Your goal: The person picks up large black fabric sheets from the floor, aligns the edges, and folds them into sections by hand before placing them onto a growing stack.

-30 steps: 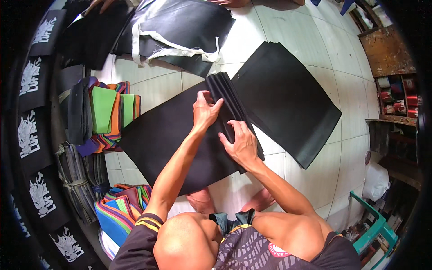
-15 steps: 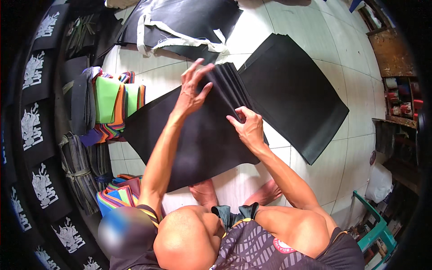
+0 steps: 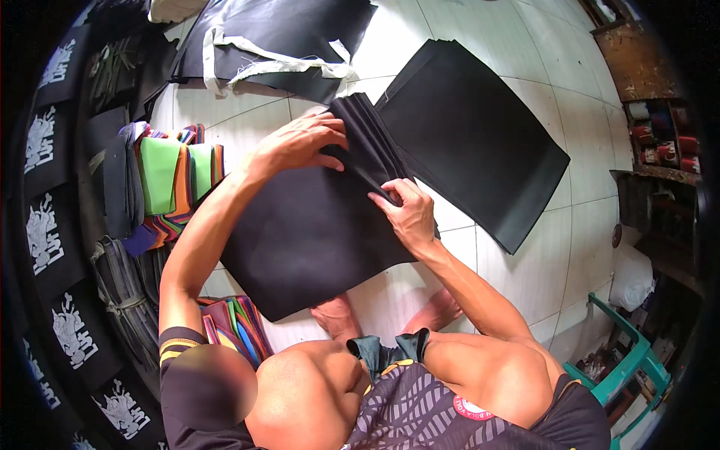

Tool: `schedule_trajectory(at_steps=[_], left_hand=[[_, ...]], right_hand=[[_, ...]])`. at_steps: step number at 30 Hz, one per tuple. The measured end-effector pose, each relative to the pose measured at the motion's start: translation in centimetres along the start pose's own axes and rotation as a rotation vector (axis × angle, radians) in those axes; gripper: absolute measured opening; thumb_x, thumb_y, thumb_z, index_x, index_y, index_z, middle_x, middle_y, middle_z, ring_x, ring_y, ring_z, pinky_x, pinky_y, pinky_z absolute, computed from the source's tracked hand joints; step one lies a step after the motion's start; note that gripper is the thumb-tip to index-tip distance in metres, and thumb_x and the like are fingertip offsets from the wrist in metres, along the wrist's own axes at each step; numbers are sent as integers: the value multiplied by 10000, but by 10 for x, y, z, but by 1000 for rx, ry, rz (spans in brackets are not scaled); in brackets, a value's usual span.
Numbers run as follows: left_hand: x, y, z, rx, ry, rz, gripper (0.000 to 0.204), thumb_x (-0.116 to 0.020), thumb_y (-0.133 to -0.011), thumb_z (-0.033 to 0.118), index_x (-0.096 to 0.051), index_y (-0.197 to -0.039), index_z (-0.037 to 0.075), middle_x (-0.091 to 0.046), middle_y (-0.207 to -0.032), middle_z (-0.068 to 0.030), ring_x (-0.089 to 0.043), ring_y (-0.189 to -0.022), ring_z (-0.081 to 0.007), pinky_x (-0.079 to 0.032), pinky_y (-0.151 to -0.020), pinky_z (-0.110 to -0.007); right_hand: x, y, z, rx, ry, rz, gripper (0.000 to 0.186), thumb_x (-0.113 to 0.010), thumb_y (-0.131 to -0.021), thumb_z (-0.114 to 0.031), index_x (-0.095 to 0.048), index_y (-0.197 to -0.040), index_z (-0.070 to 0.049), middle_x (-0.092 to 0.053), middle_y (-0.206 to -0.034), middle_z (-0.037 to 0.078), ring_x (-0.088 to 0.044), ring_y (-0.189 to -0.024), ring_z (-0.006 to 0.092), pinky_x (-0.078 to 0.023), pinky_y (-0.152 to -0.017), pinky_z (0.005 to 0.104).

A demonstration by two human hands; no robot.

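Observation:
A stack of large, thin black sheets lies in front of me, above my feet, its upper right edge bent up into several overlapping folds. Around the far part of those folds my left hand curls its fingers, with the thumb lower down against the black surface. My right hand pinches the near part of the same folded edge between thumb and fingers. What lies under the fingertips is partly hidden.
A second black stack rests on the tiled floor at the right. White cloth strips lie on more black material at the top. Coloured folded pieces and a tied dark bundle sit left. A green plastic stool stands lower right.
My left hand has come down from an open, spread pose onto the folded edge, its elbow swinging outward left. My right hand keeps its grip. The whole view has shifted slightly.

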State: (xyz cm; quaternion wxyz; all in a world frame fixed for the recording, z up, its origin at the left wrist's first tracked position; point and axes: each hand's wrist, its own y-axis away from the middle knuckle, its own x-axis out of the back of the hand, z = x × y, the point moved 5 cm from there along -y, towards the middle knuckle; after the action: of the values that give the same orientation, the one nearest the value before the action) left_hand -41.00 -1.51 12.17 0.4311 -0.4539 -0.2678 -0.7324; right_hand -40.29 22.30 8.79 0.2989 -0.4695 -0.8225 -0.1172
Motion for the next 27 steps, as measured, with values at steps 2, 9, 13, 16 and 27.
schedule_trajectory(at_steps=[2,9,13,16,27], left_hand=[[1,0,-3,-51,24,-34,250,-762,-858,270,-715,-1029,94,-668,-1032,-24,-603,-1078,-240,-447,-983,-405],[-2,-2,-19,-282,334,103,158,-766,-816,160,-706,-917,53,-638,-846,-82,-632,-953,-281,-526,-846,-418],[-1,-14,-19,-277,206,67,219,-767,-838,184,-601,-821,43,-604,-856,-106,-611,-919,-298,-500,-864,-418],[-23,4,-27,-203,-26,-33,254,-765,-860,266,-619,-914,66,-645,-943,-91,-645,-978,-277,-533,-843,-410],[-93,245,80,1495,-384,1122,495,-753,-914,381,-620,-1215,10,-598,-1214,-203,-551,-1159,-388,-421,-1035,-491]], right_hand=[[1,-3,2,19,8,-1,293,-836,-850,-296,-712,-861,-31,-658,-759,86,-646,-642,236,-503,-597,371],[8,1,-23,308,154,5,215,-770,-917,-238,-702,-838,-50,-651,-776,112,-656,-683,306,-521,-608,411],[11,22,6,178,290,-115,275,-687,-992,-235,-561,-810,-71,-621,-676,151,-643,-604,394,-493,-502,472],[-5,34,11,142,294,-158,313,-648,-1020,-252,-536,-801,-59,-620,-648,201,-630,-595,436,-475,-490,515],[13,27,26,-108,240,-180,290,-592,-1049,-284,-574,-888,-44,-601,-641,275,-627,-633,494,-444,-518,555]])
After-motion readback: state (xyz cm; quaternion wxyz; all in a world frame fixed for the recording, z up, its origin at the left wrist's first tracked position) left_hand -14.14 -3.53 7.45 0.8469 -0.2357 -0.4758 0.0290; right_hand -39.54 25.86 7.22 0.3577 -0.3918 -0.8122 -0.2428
